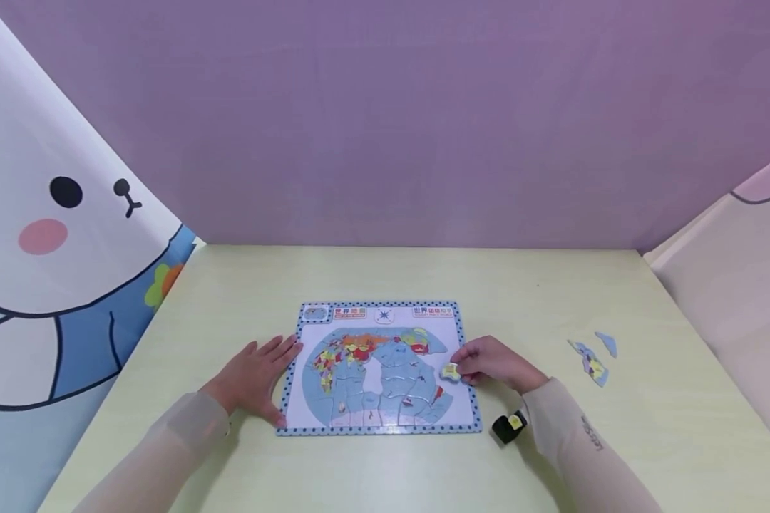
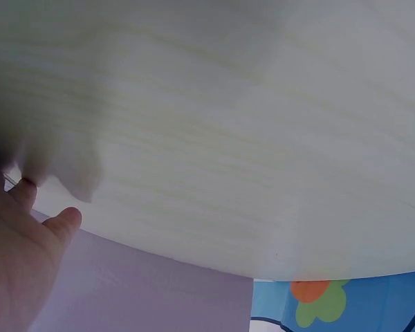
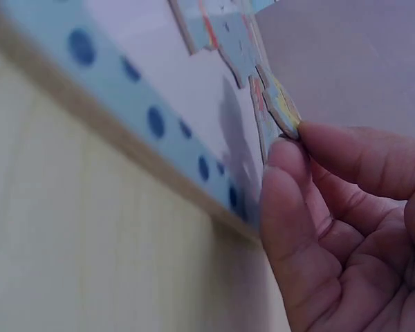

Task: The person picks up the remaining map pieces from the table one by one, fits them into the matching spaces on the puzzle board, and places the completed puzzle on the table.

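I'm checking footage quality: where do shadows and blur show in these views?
Head: soft shadows on the table beside both sleeves; left wrist: dim, a dark shadow above the left hand; right wrist: the puzzle board blurs along its nearest border, a grey shadow lies left of the pinched puzzle piece.

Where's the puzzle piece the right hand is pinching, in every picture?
Head: puzzle piece below and right of centre, in the right hand.
Left wrist: not in it.
Right wrist: puzzle piece above and right of centre.
Shared landmark: the pale wooden tabletop, in all three.
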`<state>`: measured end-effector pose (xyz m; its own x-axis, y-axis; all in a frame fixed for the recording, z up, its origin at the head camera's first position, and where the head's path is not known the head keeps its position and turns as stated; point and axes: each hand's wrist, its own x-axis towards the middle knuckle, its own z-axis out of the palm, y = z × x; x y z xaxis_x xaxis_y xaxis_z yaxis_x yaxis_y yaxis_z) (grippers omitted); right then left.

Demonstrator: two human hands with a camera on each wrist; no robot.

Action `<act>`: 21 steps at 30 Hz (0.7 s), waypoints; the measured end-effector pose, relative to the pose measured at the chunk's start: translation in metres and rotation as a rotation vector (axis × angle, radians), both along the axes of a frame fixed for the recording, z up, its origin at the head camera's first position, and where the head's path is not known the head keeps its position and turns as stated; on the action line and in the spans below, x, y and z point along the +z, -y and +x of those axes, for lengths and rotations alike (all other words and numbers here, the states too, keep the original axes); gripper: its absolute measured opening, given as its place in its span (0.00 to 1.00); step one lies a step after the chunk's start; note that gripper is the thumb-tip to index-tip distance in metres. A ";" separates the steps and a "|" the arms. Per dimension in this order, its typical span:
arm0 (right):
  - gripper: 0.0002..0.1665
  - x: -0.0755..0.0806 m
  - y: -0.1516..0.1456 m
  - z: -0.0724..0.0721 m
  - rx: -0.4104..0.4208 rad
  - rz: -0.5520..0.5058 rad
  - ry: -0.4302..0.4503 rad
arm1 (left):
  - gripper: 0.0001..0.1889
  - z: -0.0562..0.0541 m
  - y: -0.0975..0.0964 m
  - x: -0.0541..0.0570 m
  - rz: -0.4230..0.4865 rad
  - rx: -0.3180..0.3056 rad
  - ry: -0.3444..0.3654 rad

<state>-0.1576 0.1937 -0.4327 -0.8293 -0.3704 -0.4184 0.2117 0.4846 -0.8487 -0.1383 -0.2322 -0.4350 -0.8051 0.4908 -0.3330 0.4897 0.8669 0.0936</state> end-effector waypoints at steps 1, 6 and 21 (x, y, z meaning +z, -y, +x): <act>0.10 0.001 0.001 -0.001 0.009 -0.007 -0.005 | 0.67 0.000 0.000 -0.001 0.002 -0.001 -0.006; 0.11 0.003 0.007 -0.003 0.049 -0.056 -0.011 | 0.67 0.000 0.002 -0.004 0.008 0.004 -0.013; 0.10 -0.003 0.027 -0.005 0.049 -0.052 0.003 | 0.67 -0.001 -0.001 -0.001 0.007 0.027 0.028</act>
<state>-0.1628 0.1662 -0.4355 -0.8083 -0.4320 -0.4000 0.1917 0.4493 -0.8726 -0.1393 -0.2317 -0.4359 -0.8084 0.4717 -0.3521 0.4635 0.8788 0.1132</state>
